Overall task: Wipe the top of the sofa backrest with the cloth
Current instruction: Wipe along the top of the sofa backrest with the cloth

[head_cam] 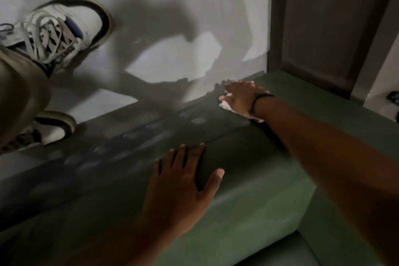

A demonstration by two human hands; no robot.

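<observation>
The green sofa backrest (pixel 248 157) runs from lower left to upper right, and its flat top (pixel 151 131) shows pale streaks. My right hand (pixel 241 98) presses a white cloth (pixel 225 106) onto the top near its far right part; only the cloth's edges show under the palm. A dark band circles that wrist. My left hand (pixel 183 181) lies flat with fingers spread on the front edge of the backrest, holding nothing.
Beyond the backrest is a pale floor (pixel 172 17) with heavy shadows. Another person's white and black sneakers (pixel 62 30) and a beige trouser leg (pixel 19 93) stand at the left. A dark door frame (pixel 313 28) rises at upper right.
</observation>
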